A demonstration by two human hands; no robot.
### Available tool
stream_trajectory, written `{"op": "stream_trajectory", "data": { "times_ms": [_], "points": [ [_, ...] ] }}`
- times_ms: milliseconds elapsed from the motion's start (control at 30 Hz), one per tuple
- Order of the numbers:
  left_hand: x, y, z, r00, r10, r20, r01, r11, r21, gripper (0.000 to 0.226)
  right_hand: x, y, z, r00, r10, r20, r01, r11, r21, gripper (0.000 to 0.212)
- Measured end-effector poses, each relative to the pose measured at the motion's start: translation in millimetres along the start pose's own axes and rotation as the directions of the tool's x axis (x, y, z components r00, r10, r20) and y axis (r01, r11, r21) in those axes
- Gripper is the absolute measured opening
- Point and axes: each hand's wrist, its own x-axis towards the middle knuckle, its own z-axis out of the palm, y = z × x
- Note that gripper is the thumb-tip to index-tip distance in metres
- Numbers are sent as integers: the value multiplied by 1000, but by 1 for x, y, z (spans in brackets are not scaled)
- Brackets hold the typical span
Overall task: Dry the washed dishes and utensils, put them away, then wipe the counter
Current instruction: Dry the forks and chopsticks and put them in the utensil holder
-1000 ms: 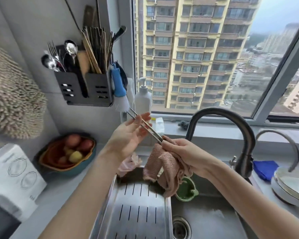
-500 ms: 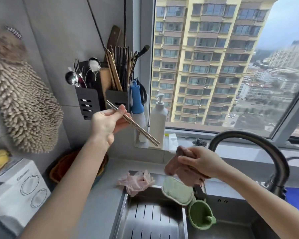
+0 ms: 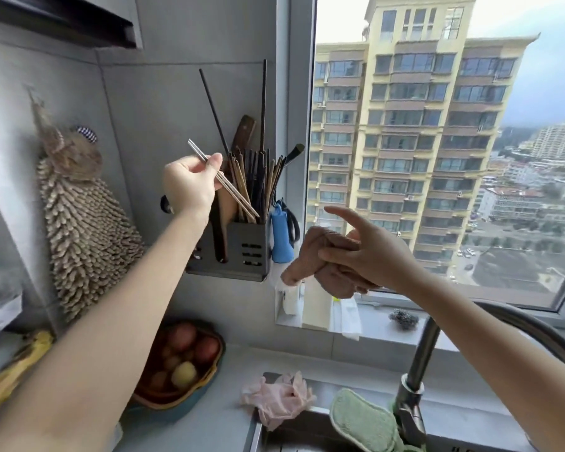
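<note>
Grey kitchen wall meets a window facing a yellow high-rise (image 3: 421, 141). Left grip (image 3: 190, 184) pinches a pair of steel chopsticks (image 3: 232, 190) between thumb and fingertips, their lower tips at the mouth of the wall-hung dark utensil holder (image 3: 247, 252), among wooden chopsticks. Right grip (image 3: 372, 252), forefinger straight, curls its other fingers round a pinkish-brown cloth (image 3: 327, 256) just right of the holder, above the surface (image 3: 216, 419).

Nothing legible shows anywhere. The white plastic bottle (image 3: 290, 303) on the windowsill carries no readable label, and the faint marks on the steel sink rim (image 3: 455, 447) are too blurred to read.
</note>
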Motion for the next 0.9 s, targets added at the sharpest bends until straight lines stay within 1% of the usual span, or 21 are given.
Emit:
{"op": "stream_trajectory", "data": {
  "times_ms": [67, 133, 200, 267, 333, 433, 533, 633, 700, 767, 833, 900],
  "points": [
    [11, -5, -1, 998, -19, -57, 20, 999, 25, 30, 3, 0, 0, 999, 1, -42, 2, 998, 69, 67],
    [18, -8, -1, 998, -31, -56, 33, 998, 51, 34, 4, 3, 2, 999, 11, -50, -7, 996, 91, 66],
    [21, -7, 3, 1000, -7, -5, 7, 995, 98, 30, 3, 8, 6, 999, 31, -45, -26, 994, 110, 64],
    [19, -9, 11, 996, 34, 80, -45, 989, 142, 22, 3, 15, 10, 998, 47, -39, -40, 986, 160, 61],
    [16, -16, 20, 988, 42, 149, -68, 983, 168, 15, 2, 20, 12, 997, 61, -38, -53, 980, 194, 57],
    [10, -31, 30, 976, 80, 205, -129, 962, 240, 18, 0, 27, 17, 996, 84, -38, -76, 980, 183, 52],
    [8, -40, 36, 966, 104, 238, -171, 945, 280, 18, -4, 35, 22, 995, 93, -25, -86, 975, 207, 52],
    [5, -50, 36, 964, 53, 259, -150, 917, 370, 20, -9, 44, 27, 994, 108, -20, -99, 962, 254, 52],
    [-1, -59, 32, 957, -17, 289, -129, 868, 479, 29, -16, 48, 30, 992, 121, -21, -110, 953, 283, 53],
    [-6, -65, 29, 943, -81, 321, -116, 827, 550, 25, -24, 51, 34, 992, 127, -18, -115, 945, 306, 55],
    [-6, -64, 30, 937, -120, 327, -92, 821, 563, 21, -34, 54, 36, 991, 132, -23, -119, 944, 308, 54],
    [-7, -59, 32, 942, -146, 301, -59, 813, 579, 22, -44, 56, 36, 991, 131, -13, -120, 938, 325, 53]
  ]
}}
